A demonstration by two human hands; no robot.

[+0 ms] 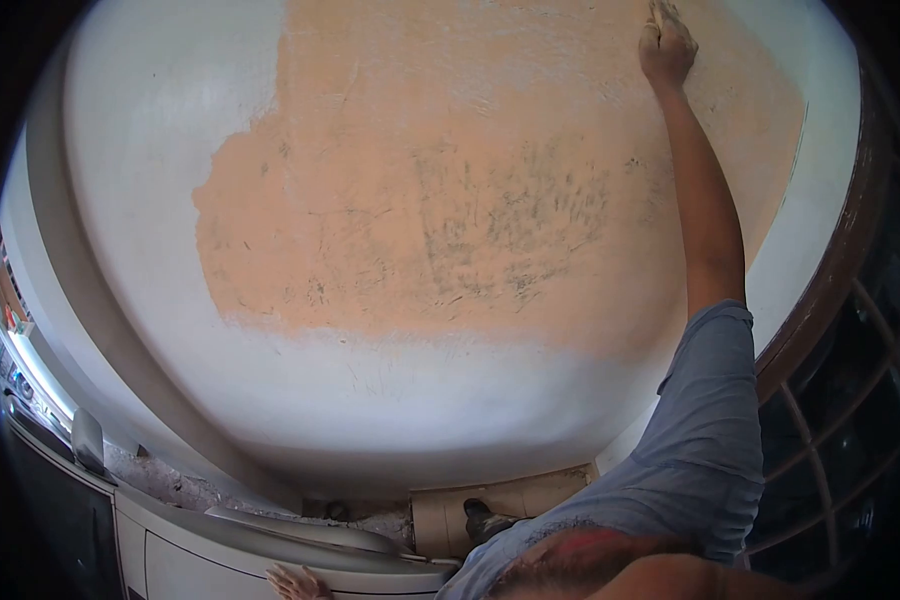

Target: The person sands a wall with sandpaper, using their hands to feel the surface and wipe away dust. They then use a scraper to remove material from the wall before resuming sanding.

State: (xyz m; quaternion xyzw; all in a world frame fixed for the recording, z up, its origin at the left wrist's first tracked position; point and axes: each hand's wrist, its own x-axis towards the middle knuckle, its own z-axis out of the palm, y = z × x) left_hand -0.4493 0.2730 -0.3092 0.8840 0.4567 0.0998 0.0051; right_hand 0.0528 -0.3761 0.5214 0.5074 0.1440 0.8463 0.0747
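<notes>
My right hand [667,45] is raised on the outstretched right arm against the upper right of the wall [420,180], over a peach-coloured patch with dark scuffs. Its fingers are drawn together and look dusty; whatever they hold, if anything, is too small to make out. Low in the view, my left hand [298,583] rests at the edge of a light-coloured car [260,562], its fingers spread and whitish with dust. Nothing shows in it.
White wall surrounds the peach patch. At the right is a dark window with a lattice grille [815,440] and brown frame. A shoe [485,520] stands on the tiled floor [440,520] below. A car mirror [87,440] sticks up at the lower left.
</notes>
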